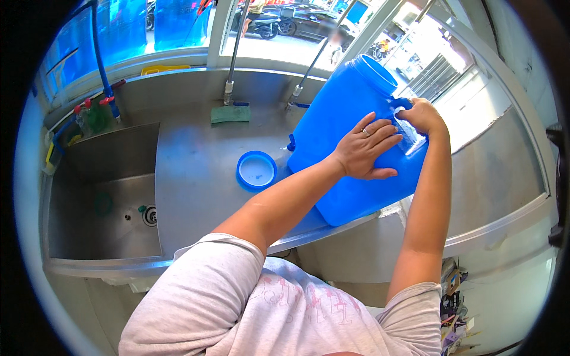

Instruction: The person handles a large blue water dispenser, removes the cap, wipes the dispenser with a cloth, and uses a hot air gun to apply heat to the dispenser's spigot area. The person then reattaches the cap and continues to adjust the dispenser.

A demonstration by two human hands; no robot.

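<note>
A large blue plastic water container (332,113) stands on the steel counter, its round mouth uncovered and facing the window. My right hand (423,116) is closed round the handle near its top. Against the side below the handle, my left hand (369,148) lies flat with its fingers spread, a ring on one of them. A small blue spigot (291,142) sticks out of the container's left side. The round blue screw lid (256,170) rests on the counter to the left, its inner side facing up.
A steel sink basin (107,154) takes up the left, with bottles (89,117) at its back corner. Two taps (229,89) and a green sponge (230,114) are by the window. Under the counter on the right is a pile of clutter (454,302).
</note>
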